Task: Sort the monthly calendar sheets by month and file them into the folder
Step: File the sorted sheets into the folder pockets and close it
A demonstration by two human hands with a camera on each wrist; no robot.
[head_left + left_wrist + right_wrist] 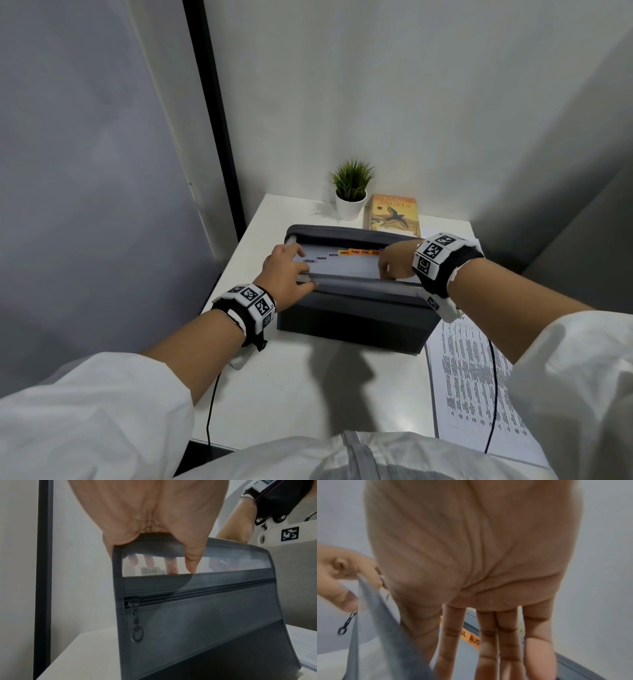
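A grey accordion folder stands open-topped on the white table. Its month tabs run from FEB to JUL, and an orange AUG tab shows in the right wrist view. My left hand grips the left end of the front wall, thumb outside and fingers inside by the JAN tab. My right hand reaches into the right end with straight fingers. A stack of printed sheets lies on the table to the folder's right.
A small potted plant and a book stand behind the folder against the wall. A black cable crosses the printed sheets. The table's left edge runs along a dark vertical frame.
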